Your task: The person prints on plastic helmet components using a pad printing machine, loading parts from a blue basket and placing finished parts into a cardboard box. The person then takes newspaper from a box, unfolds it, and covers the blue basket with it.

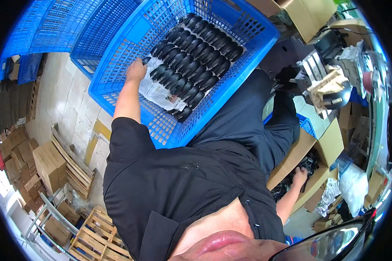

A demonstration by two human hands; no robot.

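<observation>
A large blue plastic basket (161, 135) holds rows of black curved parts (191, 65) lying on white sheets (159, 92). My left hand (136, 70) is inside the basket near its left wall, its fingers closed round a small black part (146, 60) at the end of a row. On the other side, my right hand (299, 176) reaches into an open cardboard box (320, 178) among dark parts (309, 163). Its fingers are bent against these dark pieces, and whether it grips one is too small to make out.
A machine (331, 87) with a black part on it stands at the right. More blue baskets (96, 35) are at the upper left. Wooden pallets (98, 235) and stacked cartons (50, 163) lie at the lower left. A white bag (353, 187) is at the right.
</observation>
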